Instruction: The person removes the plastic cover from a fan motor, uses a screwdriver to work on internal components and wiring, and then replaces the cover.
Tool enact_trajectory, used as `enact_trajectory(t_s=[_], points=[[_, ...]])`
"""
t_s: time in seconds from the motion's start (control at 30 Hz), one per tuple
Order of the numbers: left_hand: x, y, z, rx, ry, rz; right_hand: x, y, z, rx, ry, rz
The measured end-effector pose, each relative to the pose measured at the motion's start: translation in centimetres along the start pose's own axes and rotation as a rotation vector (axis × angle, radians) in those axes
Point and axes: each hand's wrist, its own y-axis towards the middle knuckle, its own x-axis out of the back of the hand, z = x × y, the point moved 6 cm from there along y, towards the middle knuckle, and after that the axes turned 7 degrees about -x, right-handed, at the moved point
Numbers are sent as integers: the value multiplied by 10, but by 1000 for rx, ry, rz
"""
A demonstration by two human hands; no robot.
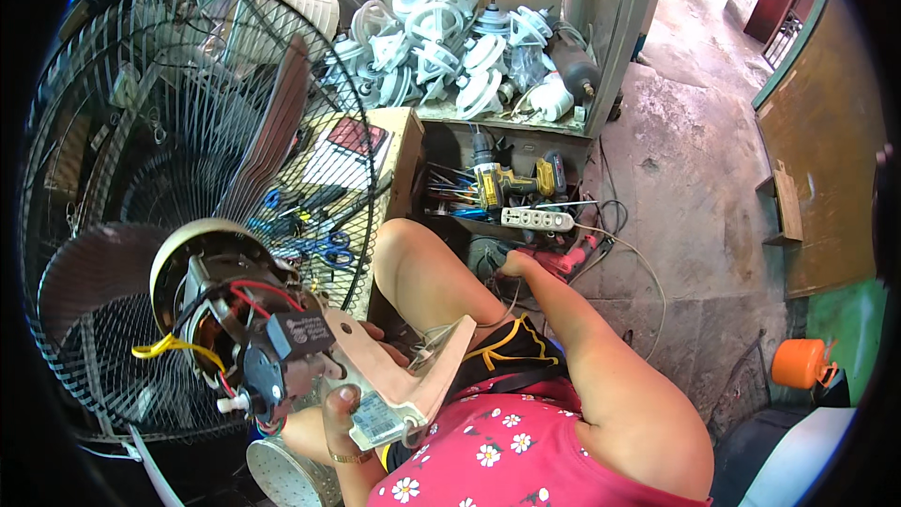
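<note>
My left hand [343, 413] is wrapped round the beige bracket [375, 357] of an electric fan, thumb in front and fingertips behind. The fan's motor [206, 291] is uncovered, showing a black box-shaped capacitor [300, 333], a grey gearbox [263, 380] and loose red and yellow wires [178, 349]. Beyond it stand the brown blades [272, 131] inside a black wire guard [122, 9]. My right arm reaches forward past my knee. The right hand [511, 264] is closed on a dark thing I cannot make out, beside a red power tool [568, 258].
White plastic fan parts [432, 38] are heaped on a shelf ahead. Below lie a yellow cordless drill [516, 178], screwdrivers [450, 186] and a white power strip [537, 219] with trailing cord. Scissors [330, 249] lie on the bench. An orange canister [800, 363] stands far right.
</note>
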Motion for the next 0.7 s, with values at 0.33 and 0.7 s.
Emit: enact_trajectory(t_s=[0.33, 0.7], points=[[20, -9, 8, -1, -11, -133, 44, -70, -109, 136, 749, -43], [27, -1, 8, -10, 148, -55, 192, -118, -46, 471, 1469, 22]])
